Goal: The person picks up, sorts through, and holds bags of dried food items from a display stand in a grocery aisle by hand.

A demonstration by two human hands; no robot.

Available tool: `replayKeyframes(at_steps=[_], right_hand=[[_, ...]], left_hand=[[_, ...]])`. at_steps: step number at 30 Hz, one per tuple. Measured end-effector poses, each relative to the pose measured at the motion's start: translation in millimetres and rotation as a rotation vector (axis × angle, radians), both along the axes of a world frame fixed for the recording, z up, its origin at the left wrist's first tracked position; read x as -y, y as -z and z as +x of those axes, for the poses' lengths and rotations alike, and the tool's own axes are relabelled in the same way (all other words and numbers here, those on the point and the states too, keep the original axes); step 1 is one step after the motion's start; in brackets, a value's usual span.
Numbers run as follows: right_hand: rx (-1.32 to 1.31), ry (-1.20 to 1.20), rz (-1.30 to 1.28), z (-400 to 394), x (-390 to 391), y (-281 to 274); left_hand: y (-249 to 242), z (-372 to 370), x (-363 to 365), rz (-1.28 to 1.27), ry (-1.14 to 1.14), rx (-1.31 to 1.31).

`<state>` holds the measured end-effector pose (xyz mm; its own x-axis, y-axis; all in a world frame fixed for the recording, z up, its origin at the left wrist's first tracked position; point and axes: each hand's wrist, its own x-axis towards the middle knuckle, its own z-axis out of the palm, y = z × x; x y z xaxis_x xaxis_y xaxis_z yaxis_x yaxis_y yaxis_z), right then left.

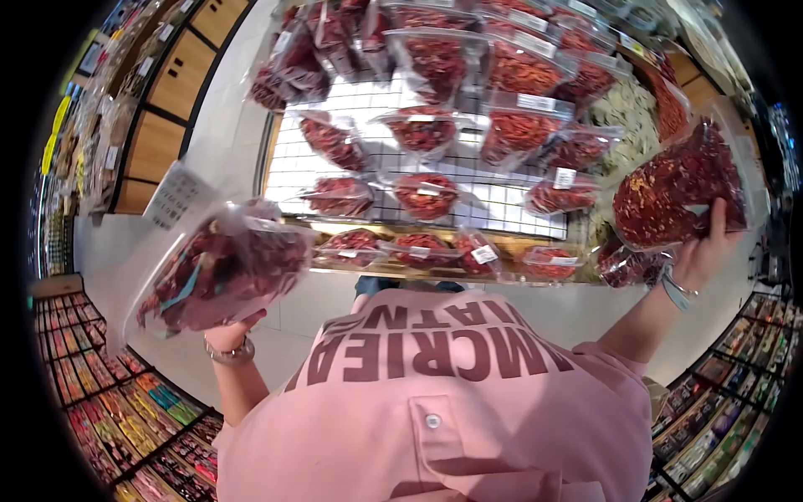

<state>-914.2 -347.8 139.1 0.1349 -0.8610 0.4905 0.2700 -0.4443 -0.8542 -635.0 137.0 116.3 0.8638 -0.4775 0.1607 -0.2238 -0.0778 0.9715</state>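
My left hand (229, 333) grips a clear plastic bag of dried red chilies (238, 272) from below, out at the left of the display stand. A white printed label (177, 199) is at this bag's upper end. On the far right, my right hand (707, 255) holds another large bag of dried red chilies (669, 192), its fingers over the bag's right side. Beneath that bag lies a smaller dark red bag (631, 263) at the stand's corner. Between my hands, several bags of dried chilies (425, 194) sit in rows on a wire grid (485, 205).
Fuller bags (523, 67) crowd the back of the stand. Pale dried slices (626, 125) are heaped at its right. A wooden front edge (410, 269) runs close to my body. Wooden cabinets (173, 88) stand left, and packed shelves (125, 402) curve round behind me.
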Motion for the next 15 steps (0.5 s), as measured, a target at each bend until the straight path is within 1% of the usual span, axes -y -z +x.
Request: replayKeyframes(at_steps=[2,3,4,6,7,8,9,10,11,12,13,15], right_hand=[[0.046,-0.234,0.017,16.7,-22.8,-20.8],[-0.053,-0.175,-0.032,43.3,-49.3,-34.7],[-0.078,-0.204,-0.053,68.6,-71.2,-45.6],[-0.039,-0.475,-0.081,132.7,-115.3,-65.4],[-0.021,-0.637,-0.077,166.6,-137.5,-73.3],[-0.011,-0.798,-0.062,199.3,-157.8,-79.8],[-0.027,-0.947,-0.047,228.4,-173.3,-85.1],[-0.059,-1.083,-0.019,255.2,-186.4,-88.9],[-0.161,-1.238,0.011,276.8,-192.5,-94.7],[-0.17,-1.283,0.022,299.8,-198.1,-90.5],[-0.216,-1.284,0.021,322.4,-197.7,-84.3],[-0.278,-1.255,0.064,354.2,-205.2,-76.6]], left_hand=[[-9.5,14.7,-2.9,-0.133,0.078,-0.161],[-13.4,22.7,-4.8,-0.197,0.123,-0.25],[-17.5,31.8,-5.7,-0.253,0.181,-0.359],[-18.8,52.9,-7.7,-0.246,0.272,-0.469],[-4.8,67.0,-13.3,-0.045,0.233,-0.25],[-14.4,69.7,-7.9,-0.137,0.267,-0.411],[-9.4,81.4,-8.2,-0.238,0.351,-0.392],[-8.8,91.0,-13.1,-0.266,0.378,-0.413],[-8.3,100.7,-18.1,-0.293,0.405,-0.435],[-0.2,113.4,-29.2,-0.427,0.488,-0.519],[7.1,123.1,-40.6,-0.419,0.506,-0.417],[26.7,138.9,-66.7,-0.254,0.463,-0.142]])
